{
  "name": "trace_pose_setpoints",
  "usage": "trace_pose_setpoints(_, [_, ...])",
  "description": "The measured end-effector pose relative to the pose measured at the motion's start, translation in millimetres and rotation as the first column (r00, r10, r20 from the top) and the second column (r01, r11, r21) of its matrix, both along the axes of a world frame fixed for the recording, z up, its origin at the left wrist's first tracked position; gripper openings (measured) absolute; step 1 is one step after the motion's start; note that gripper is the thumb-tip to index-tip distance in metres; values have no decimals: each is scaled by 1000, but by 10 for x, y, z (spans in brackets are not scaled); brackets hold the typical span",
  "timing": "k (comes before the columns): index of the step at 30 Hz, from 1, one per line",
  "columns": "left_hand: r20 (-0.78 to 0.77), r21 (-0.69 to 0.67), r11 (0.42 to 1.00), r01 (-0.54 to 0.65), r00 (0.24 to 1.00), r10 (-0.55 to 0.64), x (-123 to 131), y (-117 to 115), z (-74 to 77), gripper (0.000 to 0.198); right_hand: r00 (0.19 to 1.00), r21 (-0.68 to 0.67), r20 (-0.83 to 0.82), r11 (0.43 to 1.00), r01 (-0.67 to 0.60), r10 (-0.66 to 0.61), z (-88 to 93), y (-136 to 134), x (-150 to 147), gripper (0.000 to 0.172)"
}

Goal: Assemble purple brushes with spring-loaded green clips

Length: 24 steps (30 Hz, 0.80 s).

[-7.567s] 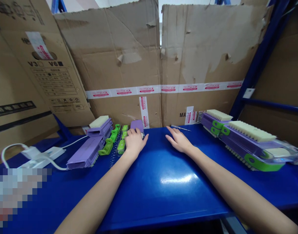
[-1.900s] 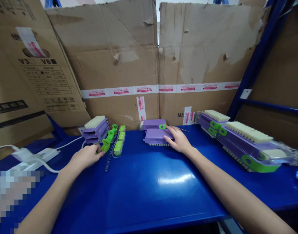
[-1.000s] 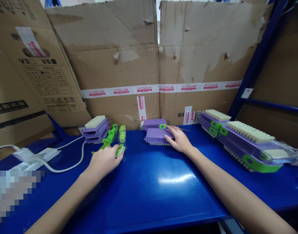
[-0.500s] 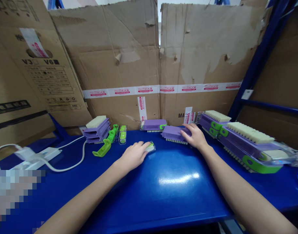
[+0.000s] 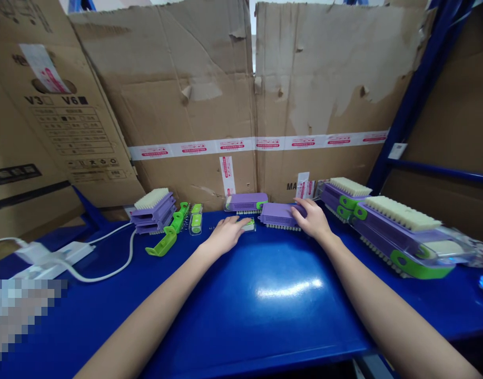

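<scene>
At far left, a white power strip [image 5: 53, 260] is laid on the blue table [image 5: 233, 316]. To its right, hollow purple shells [image 5: 152, 217] are stacked, open ends turned near, cream bristles on top. Green clips [image 5: 164, 243] are lined up near to far; thin metal coils [image 5: 187, 218] are set just beside them. Next, two clear cases [image 5: 196, 223] are left in the row, where three were counted about two seconds ago; a green insert is contained in each.

The third case [image 5: 249, 226], also green inside, is now held at the fingertips of the left hand [image 5: 224, 234], fingers bent. It has been carried right, then farther in since half a second ago, just left of the near purple brush [image 5: 279, 213]; contact cannot be told. On the far side, another purple brush [image 5: 245, 201] is seen, green clip at right end.

The near brush has been shifted right since one second ago. Its right end is covered by the right hand [image 5: 313, 218], thumb and fingers spread; whether it is pinched cannot be told.

At right, more purple brushes [image 5: 399, 231] are placed; in the nearest one's clear end [image 5: 449, 247], a pale block is contained.
</scene>
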State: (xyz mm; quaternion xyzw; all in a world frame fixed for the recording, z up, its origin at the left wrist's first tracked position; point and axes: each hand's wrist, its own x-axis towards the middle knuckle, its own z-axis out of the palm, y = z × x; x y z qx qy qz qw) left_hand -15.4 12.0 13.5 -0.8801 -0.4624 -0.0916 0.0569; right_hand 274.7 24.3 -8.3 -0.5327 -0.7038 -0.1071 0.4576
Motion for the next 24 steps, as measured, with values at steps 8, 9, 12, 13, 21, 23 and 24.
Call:
trace_pose_setpoints(8, [41,100,994,-41,998,37,-199,-165,170,43,1000,17,2,1000,5,-5,-17,21,10,40])
trace_pose_setpoints(9, [45,117,990,-74,997,69,-281,-208,218,40,1000,16,2,1000,4,-4,-13,18,4,40])
trace_pose_setpoints(12, [25,171,960,-220,975,219,-605,-347,355,35,1000,17,9,1000,13,-13,6,1,-24,41])
trace_pose_setpoints(13, [4,186,937,-294,954,299,-732,-393,388,35,1000,21,17,1000,18,-18,14,-5,-37,42])
trace_pose_setpoints(21, [-230,-33,794,-607,778,585,-1705,-687,281,50,990,78,140,997,18,-29,80,-63,-163,40])
trace_pose_setpoints(23, [-227,-139,784,-605,790,569,-1836,-762,214,54,987,71,159,997,11,-22,88,-75,-191,41])
trace_pose_setpoints(24, [-218,-154,790,-594,800,559,-1870,-806,186,55,986,69,166,998,10,-21,91,-80,-201,41])
